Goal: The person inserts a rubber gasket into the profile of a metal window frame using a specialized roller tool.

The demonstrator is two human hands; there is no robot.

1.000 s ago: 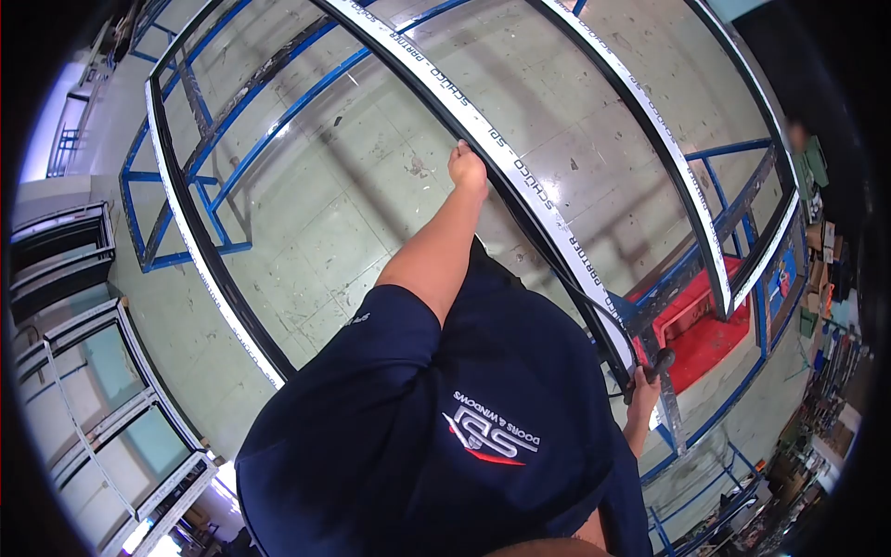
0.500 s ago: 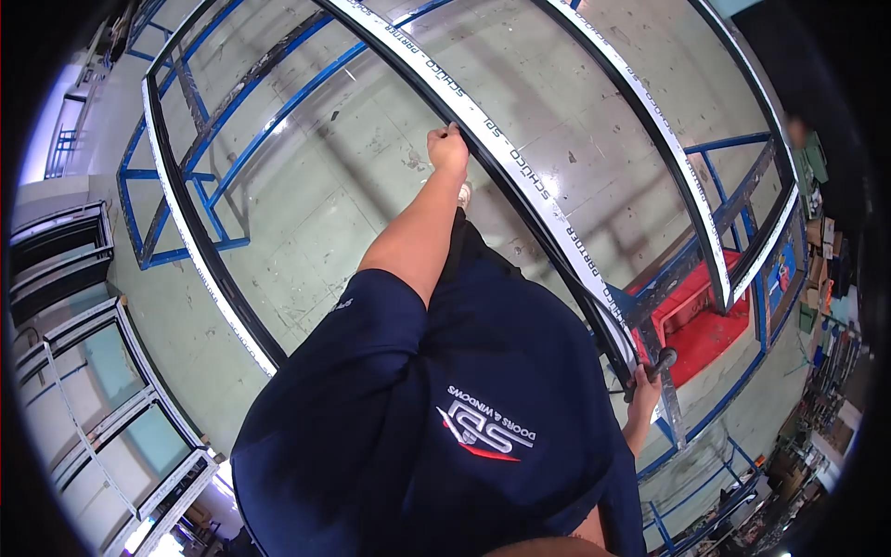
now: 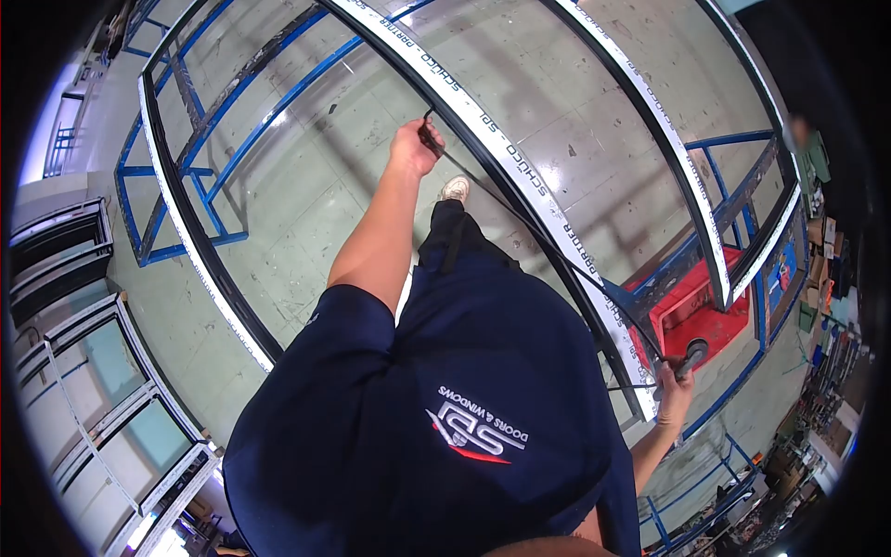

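Observation:
My left hand is closed round a black rubber gasket strip, beside the middle bar of a white-taped window frame. The strip runs slack along this bar towards my right hand. That hand is closed on what looks like a mallet with a dark round head, held near the lower end of the bar. Part of the strip passes close to my right fingers; whether they also grip it is hard to make out. Printed lettering covers the tape on the frame.
Blue metal stands support the frame. A red tray sits under its lower right corner. More frames lean at the left. Another person stands at the far right. My shoe is on the tiled floor.
My left hand has drawn back from the bar, down and left, with the strip now showing between my hands. My right hand and the mallet have shifted right and slightly down.

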